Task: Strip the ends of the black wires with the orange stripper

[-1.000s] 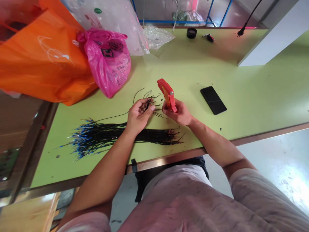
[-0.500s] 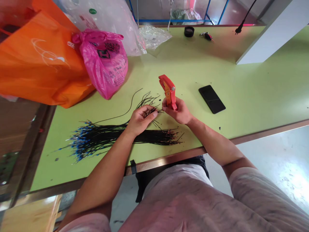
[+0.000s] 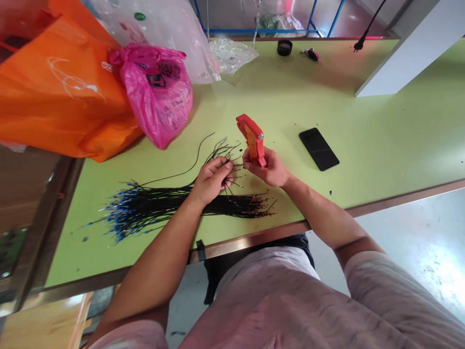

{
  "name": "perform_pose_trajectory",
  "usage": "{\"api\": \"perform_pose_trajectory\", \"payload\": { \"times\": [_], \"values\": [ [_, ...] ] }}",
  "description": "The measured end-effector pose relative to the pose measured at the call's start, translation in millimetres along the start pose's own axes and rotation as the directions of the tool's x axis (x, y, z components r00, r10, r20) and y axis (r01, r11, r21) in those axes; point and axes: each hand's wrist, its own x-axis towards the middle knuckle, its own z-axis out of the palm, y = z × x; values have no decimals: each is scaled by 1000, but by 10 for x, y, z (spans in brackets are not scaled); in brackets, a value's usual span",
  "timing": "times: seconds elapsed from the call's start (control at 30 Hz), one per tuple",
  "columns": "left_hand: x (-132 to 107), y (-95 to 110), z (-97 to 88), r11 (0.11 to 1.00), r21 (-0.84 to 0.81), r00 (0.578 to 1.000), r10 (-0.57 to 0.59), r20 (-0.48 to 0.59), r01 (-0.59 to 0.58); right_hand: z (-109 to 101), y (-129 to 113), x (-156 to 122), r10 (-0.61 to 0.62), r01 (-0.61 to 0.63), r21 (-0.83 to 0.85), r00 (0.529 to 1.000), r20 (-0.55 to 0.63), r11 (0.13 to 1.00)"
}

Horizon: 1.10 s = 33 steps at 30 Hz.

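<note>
The left hand lay near the front edge of the green table, fingers pinched together on a few loose black wires that fanned away from it. The right hand was just beside it, fingers clamped round the handle of a red hand tool, which stood tilted with its head up and away from the person. Whether the tool's head touched a wire could not be told.

A long wire bundle with blue tips at its left end lay flat between the hands and the front edge. A black phone lay to the right, apart from the hands, with bare surface beyond it. An orange bag, a pink bag and a clear bag crowded the far left. A white post stood on the far right.

Small black scraps dotted the table. The floor to the right was pale and shiny.
</note>
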Motion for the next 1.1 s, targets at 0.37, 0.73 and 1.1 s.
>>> {"api": "perform_pose_trajectory", "payload": {
  "times": [0.37, 0.73, 1.1],
  "values": [
    [61, -130, -4, 975, 61, 974, 216, -73, -212, 29, 14, -11, 32, -33, -18, 998, -59, 999],
    [11, -204, -17, 924, 256, 944, 318, -92, -286, 31, 125, 0, 150, -151, -8, 984, -100, 988],
    [7, -151, -31, 785, 521, 920, 392, 4, -337, 48, 29, -41, -30, 2, -191, 989, -144, 982]
  ]
}}
